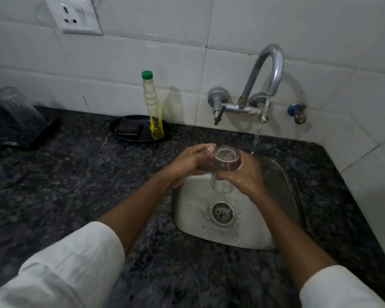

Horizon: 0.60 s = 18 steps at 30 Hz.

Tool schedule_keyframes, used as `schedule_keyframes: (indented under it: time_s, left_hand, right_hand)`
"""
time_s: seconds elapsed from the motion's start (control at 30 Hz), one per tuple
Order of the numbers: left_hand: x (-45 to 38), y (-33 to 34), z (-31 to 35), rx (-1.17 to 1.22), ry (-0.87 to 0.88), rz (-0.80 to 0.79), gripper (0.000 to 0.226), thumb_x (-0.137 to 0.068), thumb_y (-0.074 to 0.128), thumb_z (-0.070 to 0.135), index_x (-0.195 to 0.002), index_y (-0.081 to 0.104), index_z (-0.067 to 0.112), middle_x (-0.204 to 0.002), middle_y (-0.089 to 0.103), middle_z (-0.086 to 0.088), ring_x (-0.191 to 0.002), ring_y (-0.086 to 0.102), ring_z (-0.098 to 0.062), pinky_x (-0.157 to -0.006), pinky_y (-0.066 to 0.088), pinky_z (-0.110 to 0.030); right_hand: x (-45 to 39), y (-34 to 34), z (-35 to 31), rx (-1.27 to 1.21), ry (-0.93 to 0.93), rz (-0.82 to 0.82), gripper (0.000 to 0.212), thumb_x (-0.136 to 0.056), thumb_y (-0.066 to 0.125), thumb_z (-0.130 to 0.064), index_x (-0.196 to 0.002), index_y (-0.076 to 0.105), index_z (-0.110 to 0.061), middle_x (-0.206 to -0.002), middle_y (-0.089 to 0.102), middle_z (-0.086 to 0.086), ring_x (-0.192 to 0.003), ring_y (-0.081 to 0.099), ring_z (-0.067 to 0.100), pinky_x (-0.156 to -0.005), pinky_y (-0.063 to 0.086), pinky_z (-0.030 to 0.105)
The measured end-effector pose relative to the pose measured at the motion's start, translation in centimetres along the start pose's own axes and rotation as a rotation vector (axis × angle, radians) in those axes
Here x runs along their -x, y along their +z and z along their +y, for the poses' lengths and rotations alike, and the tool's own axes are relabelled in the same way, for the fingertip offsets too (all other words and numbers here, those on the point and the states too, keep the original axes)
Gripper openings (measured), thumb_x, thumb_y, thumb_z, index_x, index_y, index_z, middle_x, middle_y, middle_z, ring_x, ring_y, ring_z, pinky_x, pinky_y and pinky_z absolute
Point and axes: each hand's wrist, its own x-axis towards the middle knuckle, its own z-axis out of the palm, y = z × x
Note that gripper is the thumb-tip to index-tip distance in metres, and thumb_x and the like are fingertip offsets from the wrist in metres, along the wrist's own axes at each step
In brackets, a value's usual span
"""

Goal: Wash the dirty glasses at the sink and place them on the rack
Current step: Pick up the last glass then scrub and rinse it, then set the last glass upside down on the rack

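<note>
I hold a clear drinking glass [224, 165] above the steel sink [193, 210], its base turned up and towards the wall. My right hand [242, 174] grips its right side, wet and curled round the wall of the glass. My left hand [191, 162] wraps the left side, fingers curled near the upper end. Water runs from the chrome tap [269, 72] in a thin stream [257, 136] that falls just right of the glass. Another clear glass [13, 107] stands upside down on a dark rack or tray [42, 136] at the far left.
A tall bottle of yellow liquid with a green cap [152, 107] stands in a black dish [125, 138] with a dark scrub pad [129, 128] by the wall. Dark speckled granite counter [76, 185] surrounds the sink. A wall socket [76, 16] sits upper left.
</note>
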Motion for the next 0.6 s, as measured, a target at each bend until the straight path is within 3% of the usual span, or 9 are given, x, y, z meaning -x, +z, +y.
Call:
schedule_keyframes:
  time_s: [0.1,0.2,0.3,0.43,0.6]
  left_hand:
    - [1.9,0.0,-0.6,-0.14,-0.001,0.128,0.019,-0.095,0.063,0.026,-0.114,0.065,0.026,-0.105,0.069,0.001,-0.098,0.064,-0.018,-0.084,0.049,-0.036]
    - [4.1,-0.6,-0.7,-0.222,-0.043,0.13,0.021,-0.092,0.068,0.018,-0.114,0.065,0.019,-0.101,0.069,-0.005,-0.087,0.065,-0.015,-0.071,0.047,-0.03]
    - [6.1,-1.8,-0.4,-0.216,-0.063,0.132,0.018,-0.093,0.068,0.017,-0.11,0.065,0.02,-0.106,0.071,-0.01,-0.085,0.065,-0.016,-0.069,0.048,-0.029]
    - [8.2,-4.5,0.1,-0.165,-0.049,0.188,0.014,-0.094,0.065,0.014,-0.108,0.064,0.018,-0.098,0.071,-0.005,-0.08,0.064,-0.016,-0.07,0.05,-0.03]
    - [11.4,-11.2,0.4,-0.175,-0.034,0.308,0.013,-0.094,0.066,0.018,-0.106,0.066,0.023,-0.096,0.074,0.001,-0.079,0.066,-0.012,-0.069,0.045,-0.028]
  right_hand:
    - [1.7,-1.0,-0.5,0.036,-0.001,-0.012,0.051,-0.042,0.087,-0.015,-0.088,0.067,-0.026,-0.084,0.073,-0.006,-0.077,0.069,0.013,-0.07,0.058,0.034]
    - [3.0,-1.5,-1.4,0.071,-0.012,-0.034,0.049,-0.043,0.088,-0.014,-0.084,0.065,-0.027,-0.079,0.07,-0.009,-0.072,0.066,0.011,-0.061,0.052,0.025]
    - [3.6,-1.0,-2.5,0.082,-0.045,-0.065,0.048,-0.043,0.088,-0.012,-0.084,0.067,-0.024,-0.076,0.069,-0.009,-0.067,0.063,0.009,-0.056,0.047,0.02]
    - [3.3,1.0,-5.0,0.109,-0.106,-0.091,0.046,-0.043,0.088,-0.016,-0.085,0.068,-0.021,-0.076,0.069,-0.008,-0.07,0.063,0.008,-0.059,0.049,0.023]
    - [1.7,7.3,-9.4,0.122,-0.159,-0.166,0.045,-0.045,0.089,-0.016,-0.086,0.069,-0.019,-0.08,0.071,-0.003,-0.074,0.065,0.014,-0.063,0.05,0.025]
